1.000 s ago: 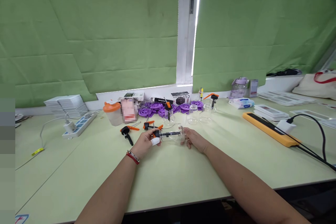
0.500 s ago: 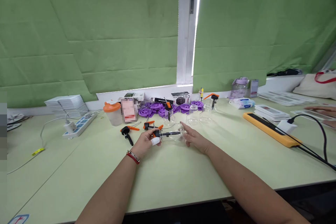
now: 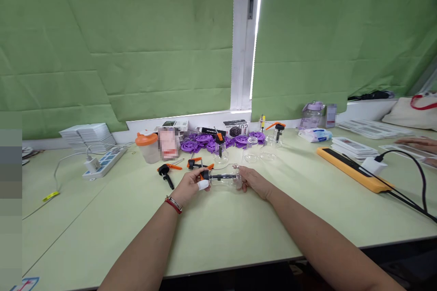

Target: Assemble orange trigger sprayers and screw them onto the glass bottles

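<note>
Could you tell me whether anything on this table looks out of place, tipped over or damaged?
Nothing looks spilled or broken. The clear bottle lies sideways only because the left hand and right hand hold it so. One loose pump head lies on its side on the table, apart from the upright bottles behind.

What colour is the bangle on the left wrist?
Red, with a thin silvery band beside it; the bangle shows in the head view, just behind the left hand.

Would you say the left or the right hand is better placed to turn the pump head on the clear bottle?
Probably the left hand: it grips the black-and-orange pump head at the neck, while the right hand cups the base of the clear bottle, which lies sideways over the table.
</note>
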The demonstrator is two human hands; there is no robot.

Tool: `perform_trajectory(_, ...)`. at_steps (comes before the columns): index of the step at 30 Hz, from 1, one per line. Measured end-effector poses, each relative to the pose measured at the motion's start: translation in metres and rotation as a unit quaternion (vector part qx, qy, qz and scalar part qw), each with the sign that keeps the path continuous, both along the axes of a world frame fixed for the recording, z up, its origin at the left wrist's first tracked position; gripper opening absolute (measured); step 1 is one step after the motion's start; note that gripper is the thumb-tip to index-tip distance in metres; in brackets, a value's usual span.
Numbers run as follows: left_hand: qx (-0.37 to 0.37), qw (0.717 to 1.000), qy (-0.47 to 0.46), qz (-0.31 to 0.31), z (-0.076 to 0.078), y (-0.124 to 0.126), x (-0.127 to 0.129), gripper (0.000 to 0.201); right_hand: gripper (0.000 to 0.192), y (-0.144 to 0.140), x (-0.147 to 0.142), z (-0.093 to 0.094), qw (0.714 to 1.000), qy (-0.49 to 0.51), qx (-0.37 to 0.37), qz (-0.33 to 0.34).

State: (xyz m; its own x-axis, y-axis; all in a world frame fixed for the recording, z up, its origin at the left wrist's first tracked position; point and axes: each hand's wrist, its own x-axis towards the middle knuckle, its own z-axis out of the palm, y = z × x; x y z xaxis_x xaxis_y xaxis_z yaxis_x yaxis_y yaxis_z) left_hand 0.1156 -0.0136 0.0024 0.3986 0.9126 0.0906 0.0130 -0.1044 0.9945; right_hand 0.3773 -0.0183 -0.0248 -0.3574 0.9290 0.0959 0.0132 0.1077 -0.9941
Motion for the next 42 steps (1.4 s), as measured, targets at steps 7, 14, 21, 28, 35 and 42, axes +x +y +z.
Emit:
perform_trajectory(7,0.01,1.0,0.0,0.005,-0.001,0.001,-0.002,0.058,0.079,-0.009,-0.001,0.012,0.999,0.03,0.021,0.023)
perform_trajectory(14,0.022,1.0,0.017,-0.005,0.001,-0.001,0.001,0.056,0.064,-0.007,-0.002,0.008,0.999,0.029,-0.028,0.011)
perform_trajectory(21,0.041,0.998,0.035,-0.02,0.0,0.0,0.0,0.052,0.062,-0.008,0.0,0.009,0.998,0.029,-0.05,0.024)
perform_trajectory(28,0.041,0.998,0.034,-0.017,0.002,-0.001,0.001,0.051,0.055,-0.007,-0.003,0.007,0.999,0.014,-0.047,0.02)
perform_trajectory(35,0.179,0.977,0.083,0.079,-0.002,-0.002,0.001,0.047,0.068,-0.013,-0.013,0.011,0.971,-0.139,0.189,-0.04)
perform_trajectory(42,0.317,0.937,0.129,0.068,-0.004,-0.007,0.015,0.082,0.071,-0.007,-0.022,0.001,0.932,-0.263,0.203,-0.147)
